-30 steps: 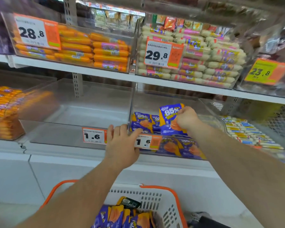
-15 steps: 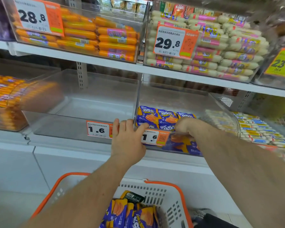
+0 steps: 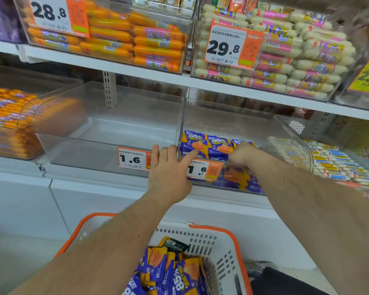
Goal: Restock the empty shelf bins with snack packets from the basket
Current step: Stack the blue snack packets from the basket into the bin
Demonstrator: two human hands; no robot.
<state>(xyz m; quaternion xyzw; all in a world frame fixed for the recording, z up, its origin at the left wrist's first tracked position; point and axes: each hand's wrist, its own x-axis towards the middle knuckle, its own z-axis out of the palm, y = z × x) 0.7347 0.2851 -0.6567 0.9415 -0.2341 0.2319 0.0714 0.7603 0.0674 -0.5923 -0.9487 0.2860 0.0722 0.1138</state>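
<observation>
Two clear shelf bins sit side by side on the lower shelf. The left bin (image 3: 107,133) holds nothing. The right bin (image 3: 285,135) has purple-and-orange snack packets (image 3: 207,143) lying in rows at its front. My left hand (image 3: 168,173) rests on the front rims where the two bins meet, fingers straight and thumb pointing right. My right hand (image 3: 241,154) reaches into the right bin, its fingers curled down round a packet; the fingertips are hidden behind the bin's front wall. Below stands the white basket (image 3: 222,248) with orange rim, with several more packets (image 3: 170,271) inside.
Price tags reading 1.6 (image 3: 132,159) hang on both bin fronts. Bins of orange sausages (image 3: 9,116) stand to the left and above, white sausages (image 3: 296,67) above right, and small sticks (image 3: 332,165) to the right. A white cabinet front lies under the shelf.
My right hand, which held a packet upright above the right bin, has come down into the bin with it. My left hand has stayed on the rims.
</observation>
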